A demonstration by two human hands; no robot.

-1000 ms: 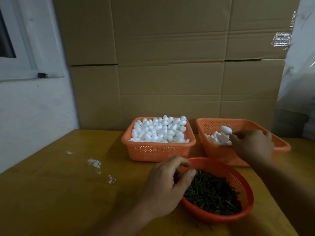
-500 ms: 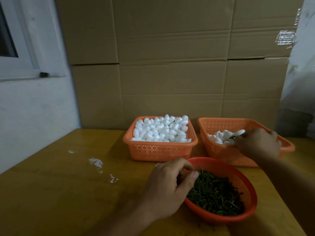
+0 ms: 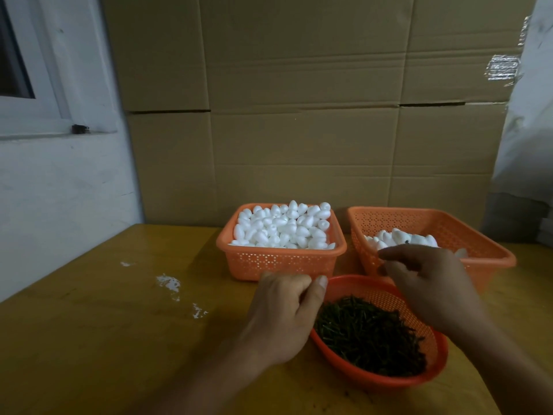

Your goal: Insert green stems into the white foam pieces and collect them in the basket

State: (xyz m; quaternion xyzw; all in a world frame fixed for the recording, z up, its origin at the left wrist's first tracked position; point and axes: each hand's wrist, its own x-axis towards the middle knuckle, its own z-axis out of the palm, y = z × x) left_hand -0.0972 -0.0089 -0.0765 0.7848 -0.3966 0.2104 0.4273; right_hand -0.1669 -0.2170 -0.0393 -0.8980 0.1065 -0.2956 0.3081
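Our right hand (image 3: 431,290) has just let the stemmed white foam egg go among the finished white foam pieces (image 3: 401,238) in the right perforated orange plastic basket (image 3: 490,250) and come back over the round red basket of green stems (image 3: 368,339), fingers loosely curled, empty. Our left hand (image 3: 284,316) is curled; whether it holds anything, we cannot tell. One more collected; next comes a stem, and a fresh egg from the full orange basket (image 3: 281,262)
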